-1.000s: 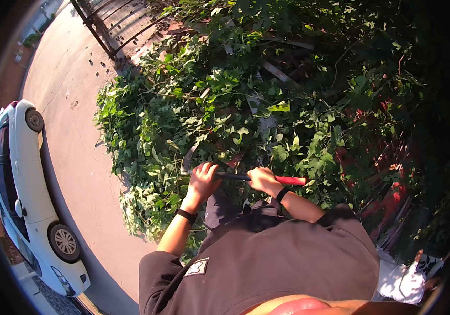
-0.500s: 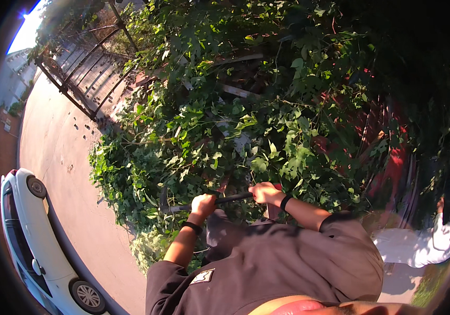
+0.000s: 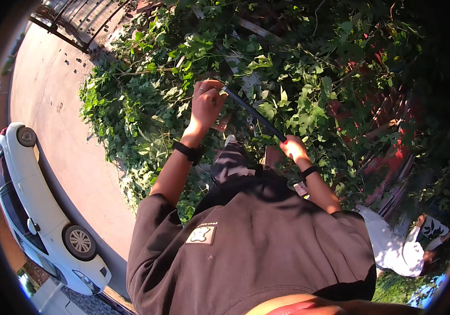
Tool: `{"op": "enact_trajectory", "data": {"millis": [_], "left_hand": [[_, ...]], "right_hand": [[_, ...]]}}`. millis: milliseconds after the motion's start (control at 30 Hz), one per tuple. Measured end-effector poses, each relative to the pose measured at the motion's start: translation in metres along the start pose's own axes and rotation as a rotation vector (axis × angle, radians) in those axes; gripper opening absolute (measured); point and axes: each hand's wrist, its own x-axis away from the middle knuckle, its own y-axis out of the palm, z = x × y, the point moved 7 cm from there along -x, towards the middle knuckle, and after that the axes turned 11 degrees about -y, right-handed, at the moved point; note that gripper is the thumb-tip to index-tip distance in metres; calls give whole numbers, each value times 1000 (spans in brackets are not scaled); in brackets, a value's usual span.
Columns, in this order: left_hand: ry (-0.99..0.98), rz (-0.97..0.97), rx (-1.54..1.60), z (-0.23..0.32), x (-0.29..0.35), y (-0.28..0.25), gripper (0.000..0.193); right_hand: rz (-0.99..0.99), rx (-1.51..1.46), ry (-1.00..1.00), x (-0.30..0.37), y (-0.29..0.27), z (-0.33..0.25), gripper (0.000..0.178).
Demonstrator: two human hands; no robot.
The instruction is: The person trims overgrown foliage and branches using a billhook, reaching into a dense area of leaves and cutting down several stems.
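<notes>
A long tool with a dark handle [image 3: 253,114] slants in front of me over the leaves, red near its lower right end. My right hand [image 3: 295,149] is closed round that red end. Farther forward and to the left, my left hand [image 3: 207,105] is raised with curled fingers at the tool's upper end. The head of the tool is hidden by this hand, so its kind cannot be told. Green leafy vines [image 3: 156,100] spread beneath and beyond both hands. A shoe [image 3: 229,139] of mine shows among the leaves.
A white car [image 3: 36,205] stands on the pavement [image 3: 62,115] at the left. A rusty metal frame [image 3: 59,31] lies at the far left. Boards [image 3: 259,27] and reddish debris [image 3: 395,152] show among the vines. Another person in a white top [image 3: 393,247] is close on my right.
The tool has swung from nearly level to a slant, its left end now farther forward. My left hand has risen forward; my right hand has shifted right. The view has tilted toward me.
</notes>
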Motion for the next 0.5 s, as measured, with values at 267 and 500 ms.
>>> {"op": "enact_trajectory", "data": {"millis": [267,500], "left_hand": [[-50,14,150,-22,-48,-21,33],[-136,58,184,-40,-60,-37,39]], "right_hand": [[-161,-50,170,-34,-28,-27,29],[-104,124,112,-44,-45,-54,27]]}}
